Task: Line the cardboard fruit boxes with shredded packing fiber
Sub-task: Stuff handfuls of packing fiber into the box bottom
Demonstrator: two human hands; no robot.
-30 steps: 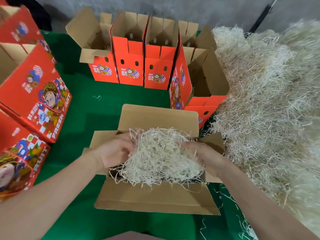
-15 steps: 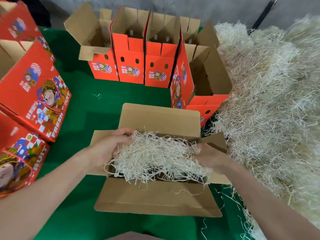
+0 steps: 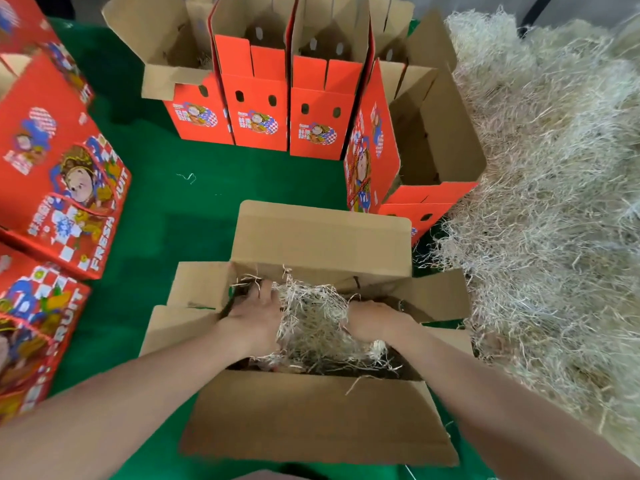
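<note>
- I saw the fiber clump (image 3: 313,320) lying inside the open box (image 3: 311,420), between both hands.
- The left hand (image 3: 254,315) pressed on its left edge, fingers fairly straight.
- The right hand (image 3: 372,318) touched its right edge with its fingers buried, so I couldn't tell its grip.
- The loose fiber pile (image 3: 554,202) sat to the right of the box.

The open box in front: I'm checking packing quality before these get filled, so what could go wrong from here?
1. The fiber sits bunched in the middle between the left hand and the right hand. Dark gaps show along the near edge, so the lining may end up uneven.
2. Strands trail over the near flap and could get trapped when it is folded shut.
</note>
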